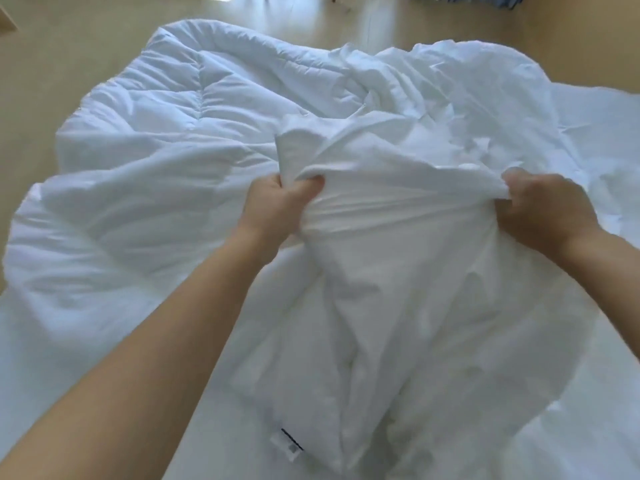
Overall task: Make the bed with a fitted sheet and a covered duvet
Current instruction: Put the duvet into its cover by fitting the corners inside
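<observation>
Left hand (277, 206) and right hand (543, 209), each clenched on a bunched fold of the white duvet cover (398, 289), which is stretched taut between them and drapes toward the bed's near edge. Quilted duvet (156, 133), crumpled beyond the hands, spills over the bed's left edge. Fitted sheet (609, 140) lies flat along the right edge. Tan floor (52, 74) lies past the bed.
</observation>
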A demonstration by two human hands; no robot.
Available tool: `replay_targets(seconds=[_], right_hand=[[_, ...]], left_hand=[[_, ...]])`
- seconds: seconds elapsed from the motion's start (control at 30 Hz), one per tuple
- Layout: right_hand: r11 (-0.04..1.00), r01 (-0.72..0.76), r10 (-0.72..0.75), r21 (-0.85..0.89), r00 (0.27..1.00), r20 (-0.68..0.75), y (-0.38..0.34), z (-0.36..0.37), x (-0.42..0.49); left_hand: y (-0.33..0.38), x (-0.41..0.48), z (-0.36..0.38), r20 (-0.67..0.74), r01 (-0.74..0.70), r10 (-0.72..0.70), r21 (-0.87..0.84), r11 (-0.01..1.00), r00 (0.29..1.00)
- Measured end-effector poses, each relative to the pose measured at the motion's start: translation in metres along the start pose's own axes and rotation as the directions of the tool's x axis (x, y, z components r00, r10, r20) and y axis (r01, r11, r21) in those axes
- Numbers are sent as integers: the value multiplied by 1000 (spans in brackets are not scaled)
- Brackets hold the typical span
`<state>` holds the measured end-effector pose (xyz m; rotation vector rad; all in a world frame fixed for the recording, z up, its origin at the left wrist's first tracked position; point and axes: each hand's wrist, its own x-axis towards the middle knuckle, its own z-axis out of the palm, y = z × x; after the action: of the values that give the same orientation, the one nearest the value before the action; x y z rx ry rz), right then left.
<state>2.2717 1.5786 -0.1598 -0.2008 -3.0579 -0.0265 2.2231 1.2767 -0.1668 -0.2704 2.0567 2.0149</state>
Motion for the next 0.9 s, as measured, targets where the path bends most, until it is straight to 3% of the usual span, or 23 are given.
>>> replay_targets(seconds=[0.13,0.23,0.3,0.37,0.43,0.47,0.5,0.57,0.6,0.67,0.73,0.83,0.87,0.9], right_hand=[[920,-392,391,-4,916,90,115,16,-43],[860,-510,500,-12,839,215,138,41,-67],[844,-533,520,67,842,145,129,47,-79],[868,-401,441,294,894,-82,99,44,-100],[891,-129,293,436,897,-332,51,39,-130],[880,-56,247,472,902,-353,29,41,-141],[837,-60,243,544,931,-271,9,44,-144],[665,-201,276,719,961,13,-17,49,-135],[573,-251,309,780,948,77,-24,51,-129],[407,-273,466,871,883,59,-25,50,-115],[180,-311,576,933,803,156,-15,45,-111],[-304,-296,474,906,778,413,6,37,-124],[-418,-278,431,865,778,458,15,32,-131],[-501,-259,404,826,774,487,26,28,-138]], left_hand=[[3,-9,124,142,35,-28,-45,998,989],[-16,-25,185,224,149,-144,-3,989,964],[-24,-33,201,206,199,-197,9,980,959],[-25,-39,204,209,239,-218,-84,967,953],[-21,-48,202,272,282,-215,-234,931,938],[-19,-53,201,304,295,-209,-271,916,929],[-19,-58,201,330,300,-203,-275,913,922],[-21,-69,199,399,306,-186,-262,915,898],[-22,-72,198,452,306,-162,-267,914,877],[-23,-76,193,561,300,-76,-319,899,824],[-28,-77,191,594,249,-29,-292,923,804],[-47,-79,202,572,28,-82,103,994,816],[-56,-78,207,597,-114,-62,253,961,800],[-65,-75,210,632,-301,-33,414,859,774]])
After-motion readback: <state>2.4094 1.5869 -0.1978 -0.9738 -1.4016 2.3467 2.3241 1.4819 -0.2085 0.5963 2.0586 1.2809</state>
